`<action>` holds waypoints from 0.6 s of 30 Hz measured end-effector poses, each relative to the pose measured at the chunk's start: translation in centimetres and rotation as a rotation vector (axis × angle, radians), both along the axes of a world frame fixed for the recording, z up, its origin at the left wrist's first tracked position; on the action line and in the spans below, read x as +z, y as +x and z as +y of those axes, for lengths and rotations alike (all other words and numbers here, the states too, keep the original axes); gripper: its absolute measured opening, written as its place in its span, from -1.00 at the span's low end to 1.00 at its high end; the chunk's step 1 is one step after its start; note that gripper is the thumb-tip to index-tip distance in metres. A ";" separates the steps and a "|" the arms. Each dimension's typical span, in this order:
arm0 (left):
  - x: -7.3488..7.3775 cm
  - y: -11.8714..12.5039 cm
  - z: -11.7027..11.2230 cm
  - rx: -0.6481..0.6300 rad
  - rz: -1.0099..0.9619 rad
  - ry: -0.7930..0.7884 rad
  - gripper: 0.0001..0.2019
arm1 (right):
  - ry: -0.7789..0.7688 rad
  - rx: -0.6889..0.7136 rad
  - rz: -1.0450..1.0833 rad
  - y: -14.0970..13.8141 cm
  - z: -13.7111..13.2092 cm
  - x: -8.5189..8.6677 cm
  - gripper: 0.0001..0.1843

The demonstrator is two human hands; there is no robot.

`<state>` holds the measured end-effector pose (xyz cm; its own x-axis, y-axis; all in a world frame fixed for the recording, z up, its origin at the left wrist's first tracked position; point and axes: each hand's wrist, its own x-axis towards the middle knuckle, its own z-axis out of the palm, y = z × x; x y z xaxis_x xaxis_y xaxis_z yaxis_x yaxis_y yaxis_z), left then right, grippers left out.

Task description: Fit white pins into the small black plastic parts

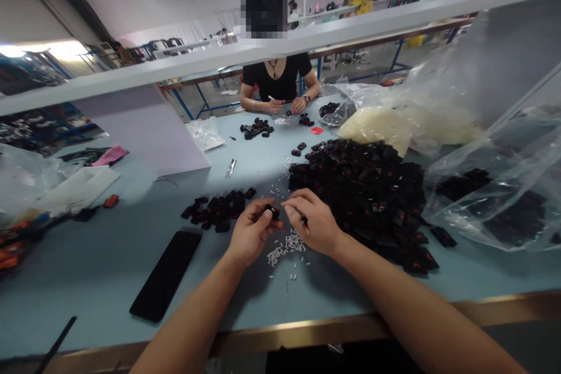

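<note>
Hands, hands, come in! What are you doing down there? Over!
Left hand pinching a small black part. Right hand close beside it. Loose white bits below the hands, big black pile to the right. Over.

The large heap of black parts (pixel 355 204) blocks the right hand (pixel 313 225) ahead and rightward. A smaller black pile (pixel 214 210) lies beyond the left hand (pixel 252 236). Between them, a lane leads past scattered white pieces (pixel 277 190) toward the snips (pixel 230 168).

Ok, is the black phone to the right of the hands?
No, the black phone lies left of the left hand.
</note>
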<state>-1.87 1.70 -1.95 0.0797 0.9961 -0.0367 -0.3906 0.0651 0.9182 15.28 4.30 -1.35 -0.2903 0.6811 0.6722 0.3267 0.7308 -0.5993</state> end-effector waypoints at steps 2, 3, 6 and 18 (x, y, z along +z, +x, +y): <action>0.2 0.1 -0.1 0.000 -0.013 -0.020 -0.72 | -0.039 0.003 0.047 0.2 0.1 0.3 -0.77; 0.3 0.2 -0.1 0.002 -0.014 -0.027 -0.73 | -0.057 0.007 0.069 0.3 0.2 0.4 -0.76; 0.5 0.3 -0.2 -0.001 0.003 -0.036 -0.75 | -0.091 0.010 0.129 0.6 0.4 0.4 -0.76; 0.7 0.4 -0.7 -0.086 0.003 -0.019 -0.74 | -0.367 -0.074 0.293 0.7 0.5 -0.1 -0.58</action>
